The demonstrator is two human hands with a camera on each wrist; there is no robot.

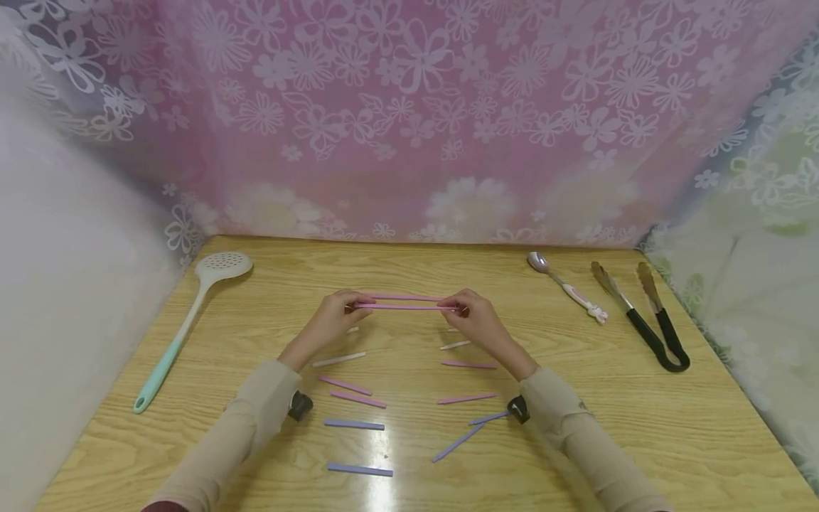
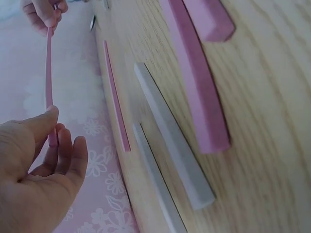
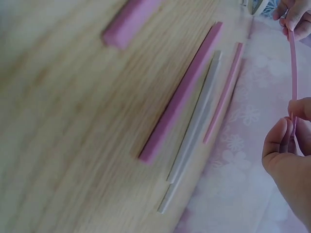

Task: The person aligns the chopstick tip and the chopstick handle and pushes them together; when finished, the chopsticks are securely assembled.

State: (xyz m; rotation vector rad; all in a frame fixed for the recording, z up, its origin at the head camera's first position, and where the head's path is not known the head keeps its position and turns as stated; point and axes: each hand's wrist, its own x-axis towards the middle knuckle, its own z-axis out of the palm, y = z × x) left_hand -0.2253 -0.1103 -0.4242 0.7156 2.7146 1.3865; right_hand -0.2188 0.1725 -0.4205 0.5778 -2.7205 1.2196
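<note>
My left hand point(image 1: 334, 315) and right hand point(image 1: 476, 318) pinch the two ends of a long thin pink strip point(image 1: 406, 307) between thumb and fingers. It hangs nearly straight between them, above the table. A second long pink strip point(image 1: 404, 296) lies on the table just behind; the left wrist view shows it apart from the held pink strip point(image 2: 48, 77). Short white sticks lie below each hand, one on the left point(image 1: 339, 359) and one on the right point(image 1: 455, 345), with others partly hidden by the hands.
Nearer lie several short pink sticks point(image 1: 358, 399) and purple sticks point(image 1: 354, 424), in left and right groups. A slotted skimmer point(image 1: 171, 355) lies at the left. At the right are a spoon point(image 1: 566, 286) and black-handled tongs point(image 1: 646, 334). Flowered cloth point(image 1: 416, 142) hangs behind the wooden table point(image 1: 288, 270).
</note>
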